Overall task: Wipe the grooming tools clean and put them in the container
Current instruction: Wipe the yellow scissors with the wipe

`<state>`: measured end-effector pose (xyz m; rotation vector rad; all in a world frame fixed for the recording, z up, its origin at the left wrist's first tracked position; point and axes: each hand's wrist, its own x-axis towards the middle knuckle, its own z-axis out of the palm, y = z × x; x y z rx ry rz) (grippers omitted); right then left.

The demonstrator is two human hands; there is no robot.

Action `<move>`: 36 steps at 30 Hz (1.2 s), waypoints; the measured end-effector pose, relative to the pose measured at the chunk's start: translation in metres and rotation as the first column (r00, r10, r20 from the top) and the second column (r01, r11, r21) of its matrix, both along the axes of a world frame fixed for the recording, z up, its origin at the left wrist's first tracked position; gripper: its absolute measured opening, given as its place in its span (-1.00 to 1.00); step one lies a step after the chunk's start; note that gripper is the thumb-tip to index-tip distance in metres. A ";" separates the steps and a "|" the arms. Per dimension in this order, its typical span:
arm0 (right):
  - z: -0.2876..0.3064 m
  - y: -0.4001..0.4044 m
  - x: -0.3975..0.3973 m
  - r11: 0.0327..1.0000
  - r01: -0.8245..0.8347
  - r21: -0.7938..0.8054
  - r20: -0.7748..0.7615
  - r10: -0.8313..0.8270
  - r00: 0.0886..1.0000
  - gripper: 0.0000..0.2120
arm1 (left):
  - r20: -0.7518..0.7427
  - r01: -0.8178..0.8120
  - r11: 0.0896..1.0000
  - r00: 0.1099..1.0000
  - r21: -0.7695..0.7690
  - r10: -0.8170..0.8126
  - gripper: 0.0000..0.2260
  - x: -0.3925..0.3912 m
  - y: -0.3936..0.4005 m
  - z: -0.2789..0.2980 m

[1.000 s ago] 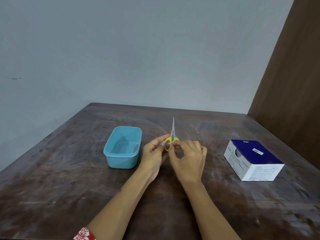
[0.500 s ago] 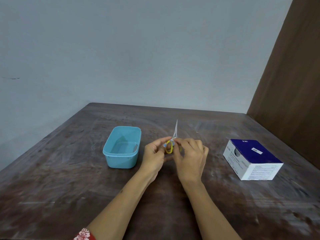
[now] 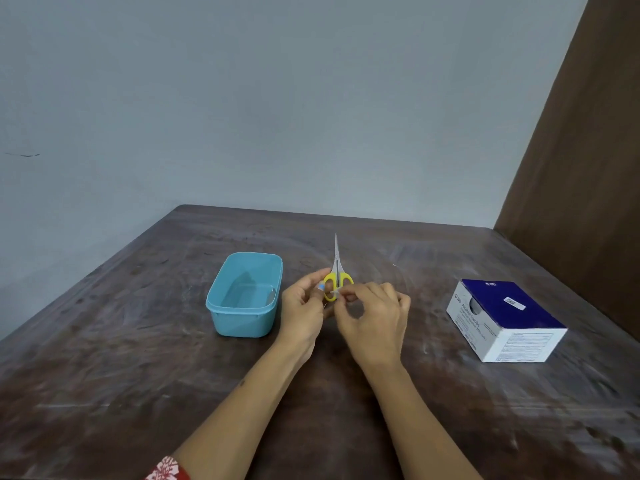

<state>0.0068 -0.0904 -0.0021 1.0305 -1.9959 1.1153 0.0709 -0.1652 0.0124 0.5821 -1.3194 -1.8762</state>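
Head view, near to far: left hand (image 3: 304,303) and right hand (image 3: 375,317), each grip closed on yellow-handled scissors (image 3: 336,277), blades toward 12 o'clock. Step: wiping handles, seemingly. Teal container (image 3: 242,322) at 9 o'clock; next: leftward placement inside.

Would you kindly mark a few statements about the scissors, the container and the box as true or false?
1. The scissors lie inside the blue container. False: both hands hold them above the table.
2. The scissor blades point away from the person. True.
3. The left hand holds the scissors at the yellow handles. True.
4. The white and blue box sits left of the container. False: it sits at the right.
5. The right hand rests flat on the table. False: its fingertips are at the handles.
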 end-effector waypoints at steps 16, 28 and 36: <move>-0.002 0.000 -0.002 0.997 0.079 -0.010 0.128 -0.077 0.989 -0.97 | -0.094 0.003 1.000 0.996 -0.010 -0.004 -0.73 0.004 0.004 0.005; -0.002 0.001 -0.004 0.992 0.108 -0.073 0.149 -0.096 0.984 -0.98 | -0.056 0.084 0.996 0.995 -0.031 -0.086 -0.73 0.005 0.006 0.005; -0.002 0.000 -0.003 0.997 0.049 -0.058 -0.005 -0.049 0.999 -0.88 | -0.007 0.065 0.994 0.998 -0.085 -0.066 -0.72 0.002 0.005 0.001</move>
